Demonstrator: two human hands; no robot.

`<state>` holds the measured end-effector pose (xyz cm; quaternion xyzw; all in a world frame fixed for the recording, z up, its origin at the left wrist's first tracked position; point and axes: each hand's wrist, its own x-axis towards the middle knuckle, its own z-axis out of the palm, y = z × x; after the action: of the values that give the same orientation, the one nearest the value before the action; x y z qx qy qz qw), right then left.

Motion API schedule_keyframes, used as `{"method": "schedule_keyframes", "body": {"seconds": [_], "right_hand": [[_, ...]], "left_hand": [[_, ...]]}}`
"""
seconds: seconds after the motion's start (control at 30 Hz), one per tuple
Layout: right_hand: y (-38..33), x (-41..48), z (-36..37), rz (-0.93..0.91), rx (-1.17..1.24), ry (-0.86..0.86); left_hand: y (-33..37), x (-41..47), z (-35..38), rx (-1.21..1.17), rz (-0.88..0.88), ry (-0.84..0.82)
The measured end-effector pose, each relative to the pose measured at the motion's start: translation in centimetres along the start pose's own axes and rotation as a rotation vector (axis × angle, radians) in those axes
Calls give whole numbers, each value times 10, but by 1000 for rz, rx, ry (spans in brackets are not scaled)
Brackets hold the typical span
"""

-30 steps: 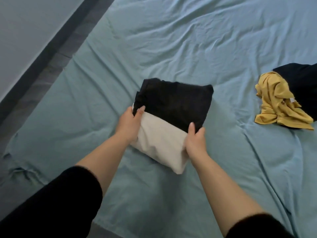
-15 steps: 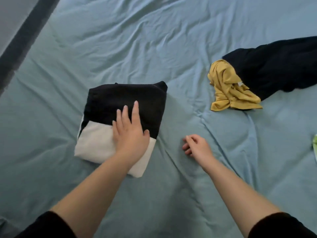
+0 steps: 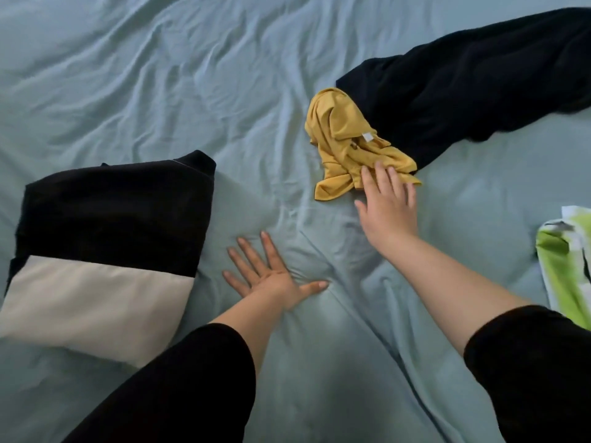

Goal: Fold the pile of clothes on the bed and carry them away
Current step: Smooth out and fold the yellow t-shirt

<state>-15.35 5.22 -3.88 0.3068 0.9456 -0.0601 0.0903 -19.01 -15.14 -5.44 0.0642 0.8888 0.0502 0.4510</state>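
Observation:
A folded black and cream garment (image 3: pixel 105 244) lies at the left on the blue bed sheet (image 3: pixel 179 84). My left hand (image 3: pixel 268 273) presses flat on the sheet just right of it, fingers spread. A crumpled mustard-yellow garment (image 3: pixel 342 139) lies further right, overlapping the end of a long black garment (image 3: pixel 473 84) that stretches to the upper right. My right hand (image 3: pixel 388 206) reaches out with straight fingers, its fingertips touching the near edge of the yellow garment.
A green and white patterned cloth (image 3: pixel 566 266) shows at the right edge. The wrinkled sheet fills the view in every direction.
My left hand has come off the folded garment and now rests on the sheet beside it. My right hand has moved forward and right to the yellow garment. The view has shifted right.

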Motion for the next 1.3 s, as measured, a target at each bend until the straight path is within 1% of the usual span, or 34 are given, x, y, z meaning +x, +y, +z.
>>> {"method": "schedule_keyframes", "body": {"seconds": [0.03,0.1,0.17,0.2,0.23,0.33,0.37,0.43,0.5,0.53,0.6,0.63,0.67,0.7,0.73,0.77,0.8,0.83,0.87,0.93,1.0,1.1,1.17,1.3], "right_hand": [[1,7,0,-9,-22,-16],[3,16,-4,-39,1,51],[3,18,-10,-73,106,152],[2,15,-13,-75,176,145],[-1,8,-16,-61,273,98],[-12,-33,-11,18,589,-121],[-14,-50,-7,43,685,-161],[-13,-80,0,140,839,-168],[-10,-107,2,287,988,-183],[-10,-120,2,354,1075,-203],[-9,-146,-1,462,1250,-242],[-11,-157,-3,512,1323,-259],[-12,-168,-6,561,1398,-278],[-12,-178,-11,610,1489,-307],[-13,-186,-15,653,1583,-342],[-13,-193,-20,677,1659,-376],[-13,-201,-25,686,1703,-396],[-12,-207,-31,685,1700,-392],[-10,-212,-37,674,1642,-353],[-2,-221,-49,672,1526,-240],[12,-225,-57,710,1534,-144],[41,-228,-65,801,1459,-40],[56,-231,-65,822,1421,-9],[68,-239,-49,805,1354,-18]], "left_hand": [[0,1,1,8,-6,10],[1,1,2,23,-13,24],[1,0,2,24,-16,33],[2,-1,2,21,-15,30],[3,-2,1,17,-13,27],[2,-4,-3,29,-2,5],[1,-6,-7,38,2,-14],[-3,-14,-13,77,32,-52],[-7,-23,-20,101,67,-78],[-8,-28,-24,76,84,-67],[-7,-45,-28,-67,143,-13],[-4,-55,-28,-212,205,-14],[-1,-69,-23,-407,284,-63],[4,-89,-16,-609,338,-163],[9,-110,-5,-777,336,-273],[14,-127,6,-928,285,-371],[19,-140,17,-1071,211,-432],[23,-148,26,-1200,139,-446],[25,-154,30,-1306,85,-416],[24,-161,24,-1423,26,-300],[15,-162,11,-1422,20,-189],[-6,-159,-11,-1377,54,-91],[-17,-156,-22,-1376,48,-86],[-23,-155,-24,-1390,-13,-195]]}}
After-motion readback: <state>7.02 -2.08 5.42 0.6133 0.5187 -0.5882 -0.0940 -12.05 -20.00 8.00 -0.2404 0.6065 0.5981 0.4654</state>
